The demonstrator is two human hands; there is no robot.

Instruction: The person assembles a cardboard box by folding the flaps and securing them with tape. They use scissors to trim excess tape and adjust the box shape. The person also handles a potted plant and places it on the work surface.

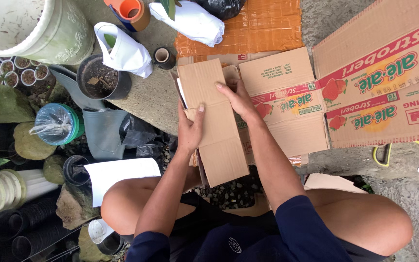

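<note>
We have the small cardboard box (214, 121) on the concrete ground in front of our knees, our left hand (190, 128) flat with fingers open against its left side and our right hand (238, 99) pressing open-palmed on the top flap; we judge it light, stiff but easily creased, best held along the folded edges. Left of it, a black plastic pot (103, 77) holds dry soil and a white bag (124, 51) holds a leaf.
</note>
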